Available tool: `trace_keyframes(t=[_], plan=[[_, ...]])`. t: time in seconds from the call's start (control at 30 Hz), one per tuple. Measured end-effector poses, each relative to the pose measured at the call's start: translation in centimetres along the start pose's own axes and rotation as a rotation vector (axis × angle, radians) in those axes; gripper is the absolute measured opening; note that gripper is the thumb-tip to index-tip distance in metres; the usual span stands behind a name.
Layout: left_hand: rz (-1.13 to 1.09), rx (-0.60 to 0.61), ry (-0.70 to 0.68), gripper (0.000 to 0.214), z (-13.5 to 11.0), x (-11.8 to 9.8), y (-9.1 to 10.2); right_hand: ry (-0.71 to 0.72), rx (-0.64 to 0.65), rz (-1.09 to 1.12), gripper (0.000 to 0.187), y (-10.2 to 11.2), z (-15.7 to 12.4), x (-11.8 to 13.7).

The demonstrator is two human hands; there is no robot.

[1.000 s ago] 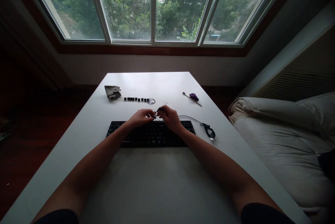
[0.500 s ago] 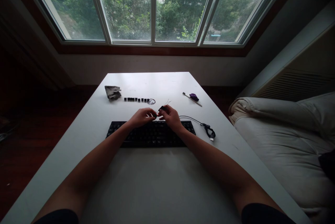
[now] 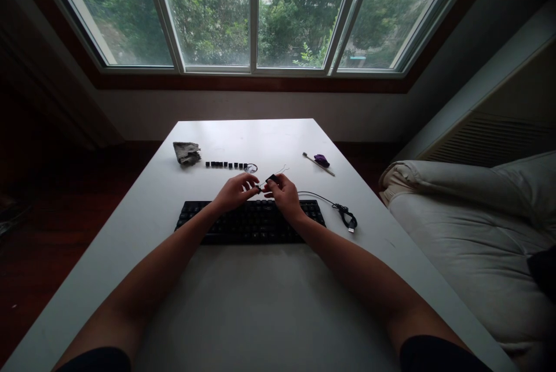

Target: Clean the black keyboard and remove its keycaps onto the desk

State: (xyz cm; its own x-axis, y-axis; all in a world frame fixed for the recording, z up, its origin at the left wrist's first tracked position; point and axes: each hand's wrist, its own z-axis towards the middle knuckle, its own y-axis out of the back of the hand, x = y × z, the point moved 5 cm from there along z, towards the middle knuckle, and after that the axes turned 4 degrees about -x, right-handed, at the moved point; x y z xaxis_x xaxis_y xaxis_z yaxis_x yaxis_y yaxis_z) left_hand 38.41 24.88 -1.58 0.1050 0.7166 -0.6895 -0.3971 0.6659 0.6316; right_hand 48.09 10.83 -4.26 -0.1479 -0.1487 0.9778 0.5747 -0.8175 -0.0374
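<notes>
My right hand (image 3: 283, 195) is closed around a wire keycap puller (image 3: 273, 178), a black handle with thin wire loops sticking out of its ends. A small black keycap (image 3: 259, 189) sits at the puller's lower left wire. Thumb and fingers of my left hand (image 3: 237, 192) close on this keycap at their tips. Both hands hover over the back edge of a black keyboard (image 3: 256, 224), partly covering its keys. Several black keycaps (image 3: 225, 164) stand in a row on the table beyond my left hand.
A clear ring-shaped item (image 3: 251, 168) lies at the row's right end. Left of the row is a grey cloth (image 3: 187, 153). A brush (image 3: 319, 164) and purple bundle (image 3: 322, 160) lie back right. The coiled USB cable (image 3: 346, 215) rests right of the keyboard on the white table (image 3: 278, 308).
My left fingers have loosened and spread slightly around the keycap. The puller in my right hand has shifted a little up and right.
</notes>
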Motion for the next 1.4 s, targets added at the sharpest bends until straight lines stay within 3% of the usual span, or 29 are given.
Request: trace_keyframes(t=[0.1,0.2,0.43,0.9,1.13,1.27,1.4], plan=[[0.21,-0.049,-0.165,0.02,-0.3,-1.0,0.5,0.0,-0.007,-0.007,0.033,0.1,0.1,-0.1],[0.401,-0.018,-0.323,0.021,-0.6,-1.7,0.3,-0.006,0.001,-0.013,0.032,0.2,0.2,-0.1],[0.563,0.019,-0.44,0.023,-0.7,-1.5,-0.4,-0.026,0.008,-0.007,0.032,0.2,0.3,0.0],[0.505,0.082,-0.435,0.021,-0.7,-1.7,-0.8,-0.042,0.053,-0.042,0.029,0.1,0.6,-0.5],[0.456,0.097,-0.42,0.016,-0.8,-2.2,-0.7,-0.195,0.042,0.052,0.025,0.1,0.9,-1.4],[0.391,0.032,-0.386,0.015,-0.6,-2.5,0.0,-0.162,0.014,0.025,0.024,0.6,1.2,-0.7],[0.369,-0.071,-0.265,0.013,-0.2,-2.1,1.0,-0.163,-0.041,0.059,0.026,1.8,1.9,0.0]])
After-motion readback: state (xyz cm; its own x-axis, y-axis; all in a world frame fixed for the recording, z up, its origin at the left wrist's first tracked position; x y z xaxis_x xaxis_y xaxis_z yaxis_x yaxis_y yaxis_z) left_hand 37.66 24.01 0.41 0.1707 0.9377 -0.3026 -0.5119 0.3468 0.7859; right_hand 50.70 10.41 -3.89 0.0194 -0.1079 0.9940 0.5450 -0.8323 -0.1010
